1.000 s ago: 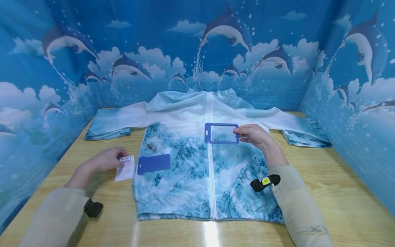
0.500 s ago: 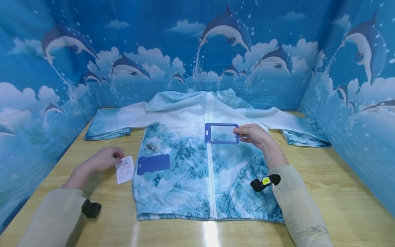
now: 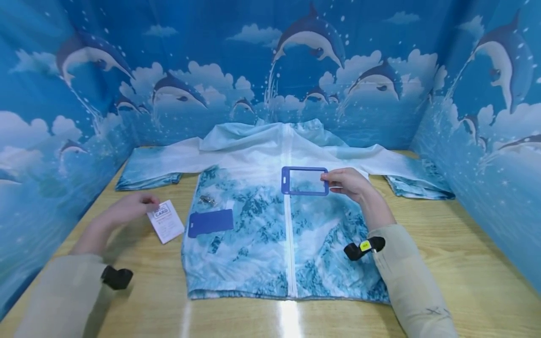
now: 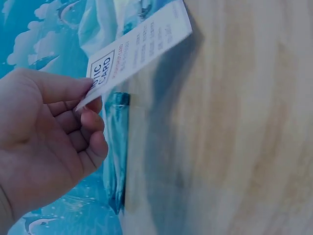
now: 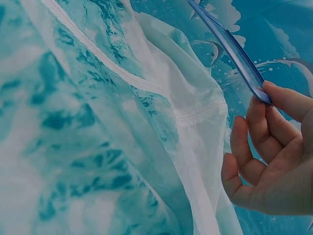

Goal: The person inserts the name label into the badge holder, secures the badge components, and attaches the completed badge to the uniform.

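Two hands show in my head view, both pinching. At left of the frame, the left hand pinches a printed white card by its upper corner; my left wrist view shows it tilted above the tabletop. Right of centre, the right hand pinches the right end of a blue frame over a spread jacket. I see a blue plate lying on the jacket, left of centre, just below a small metallic item I can't make out.

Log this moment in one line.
left hand: pinches white card | right hand: holds blue frame | blue panel: on jacket
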Demonstrator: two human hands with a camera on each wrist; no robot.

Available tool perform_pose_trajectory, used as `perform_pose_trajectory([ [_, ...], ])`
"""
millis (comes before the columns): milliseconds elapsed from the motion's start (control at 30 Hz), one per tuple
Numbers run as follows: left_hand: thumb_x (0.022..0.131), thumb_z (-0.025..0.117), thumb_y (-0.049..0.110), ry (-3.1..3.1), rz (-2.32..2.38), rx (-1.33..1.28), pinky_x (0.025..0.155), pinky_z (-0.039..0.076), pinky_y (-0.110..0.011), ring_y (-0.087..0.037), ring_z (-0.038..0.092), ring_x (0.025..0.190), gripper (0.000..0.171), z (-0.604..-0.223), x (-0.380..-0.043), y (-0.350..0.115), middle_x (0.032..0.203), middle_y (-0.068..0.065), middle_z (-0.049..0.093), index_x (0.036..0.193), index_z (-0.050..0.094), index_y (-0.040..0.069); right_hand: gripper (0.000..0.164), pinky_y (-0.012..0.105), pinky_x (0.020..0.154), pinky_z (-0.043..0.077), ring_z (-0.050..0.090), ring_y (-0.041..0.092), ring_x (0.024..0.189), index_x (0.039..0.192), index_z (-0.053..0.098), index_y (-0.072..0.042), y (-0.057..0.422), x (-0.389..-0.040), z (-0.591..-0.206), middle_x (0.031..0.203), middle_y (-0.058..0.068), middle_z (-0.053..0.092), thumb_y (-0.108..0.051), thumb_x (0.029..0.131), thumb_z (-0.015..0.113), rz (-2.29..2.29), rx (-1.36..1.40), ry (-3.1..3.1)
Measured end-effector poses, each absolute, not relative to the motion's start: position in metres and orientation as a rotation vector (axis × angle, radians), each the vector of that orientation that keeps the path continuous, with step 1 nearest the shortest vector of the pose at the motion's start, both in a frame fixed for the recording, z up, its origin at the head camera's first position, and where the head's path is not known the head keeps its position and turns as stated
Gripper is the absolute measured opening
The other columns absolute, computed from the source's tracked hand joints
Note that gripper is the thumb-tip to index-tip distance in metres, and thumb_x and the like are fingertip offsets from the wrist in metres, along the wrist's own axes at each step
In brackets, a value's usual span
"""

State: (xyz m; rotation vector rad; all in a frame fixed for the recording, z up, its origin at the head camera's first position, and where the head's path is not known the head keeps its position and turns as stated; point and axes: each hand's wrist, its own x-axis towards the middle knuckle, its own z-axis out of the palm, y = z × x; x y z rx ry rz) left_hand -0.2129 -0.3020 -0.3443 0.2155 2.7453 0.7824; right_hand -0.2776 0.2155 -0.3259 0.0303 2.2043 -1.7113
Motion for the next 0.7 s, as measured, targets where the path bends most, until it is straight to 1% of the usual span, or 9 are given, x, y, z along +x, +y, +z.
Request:
perform_pose_trajectory([
  [133,0.096,0.045,0.019,2.715,0.836,0.189,0.07,0.043,-0.037,-0.027,0.05,0.089,0.03,-0.336,-0.215,-0.304,0.104,-0.02,0.055,0.108,0.054,-0.007,0.025,0.046,0.094,0.037,0.055,0.018,0.083,0.103,0.064,-0.001,0.217,-0.278,-0.326,0.084,0.0,0.063,-0.023,0.091,0.06,-1.715,0.032,2.203],
  [233,0.098,0.043,0.019,2.692,0.904,0.175,0.072,0.044,-0.04,-0.03,0.05,0.094,0.032,-0.33,-0.215,-0.305,0.109,-0.022,0.053,0.112,0.052,-0.008,0.026,0.046,0.094,0.037,0.055,0.018,0.083,0.104,0.064,-0.001,0.217,-0.278,-0.327,0.084,0.0,0.063,-0.023,0.091,0.061,-1.719,0.038,2.198],
  [367,0.099,0.042,0.022,2.679,0.97,0.149,0.074,0.042,-0.042,-0.032,0.048,0.097,0.036,-0.325,-0.214,-0.302,0.114,-0.024,0.051,0.116,0.049,-0.009,0.025,0.046,0.094,0.037,0.055,0.019,0.083,0.104,0.064,-0.001,0.217,-0.277,-0.327,0.084,0.0,0.063,-0.022,0.091,0.06,-1.725,0.037,2.195],
  [500,0.099,0.041,0.024,2.677,1.031,0.118,0.074,0.041,-0.041,-0.031,0.046,0.095,0.037,-0.32,-0.216,-0.293,0.113,-0.023,0.05,0.116,0.048,-0.008,0.02,0.046,0.094,0.037,0.055,0.018,0.083,0.098,0.067,-0.005,0.217,-0.276,-0.327,0.084,0.0,0.063,-0.023,0.092,0.06,-1.725,0.034,2.198],
  [600,0.099,0.041,0.022,2.678,1.088,0.095,0.076,0.041,-0.041,-0.031,0.046,0.095,0.035,-0.318,-0.218,-0.284,0.112,-0.021,0.05,0.114,0.048,-0.008,0.017,0.046,0.093,0.037,0.056,0.018,0.082,0.094,0.068,-0.008,0.217,-0.276,-0.327,0.083,0.0,0.063,-0.023,0.091,0.061,-1.728,0.034,2.195],
  [700,0.098,0.041,0.02,2.675,1.151,0.065,0.079,0.042,-0.042,-0.032,0.047,0.096,0.033,-0.317,-0.22,-0.275,0.113,-0.022,0.049,0.114,0.048,-0.009,0.016,0.046,0.093,0.037,0.055,0.018,0.082,0.093,0.068,-0.008,0.216,-0.277,-0.328,0.083,0.0,0.062,-0.023,0.091,0.061,-1.728,0.033,2.191],
])
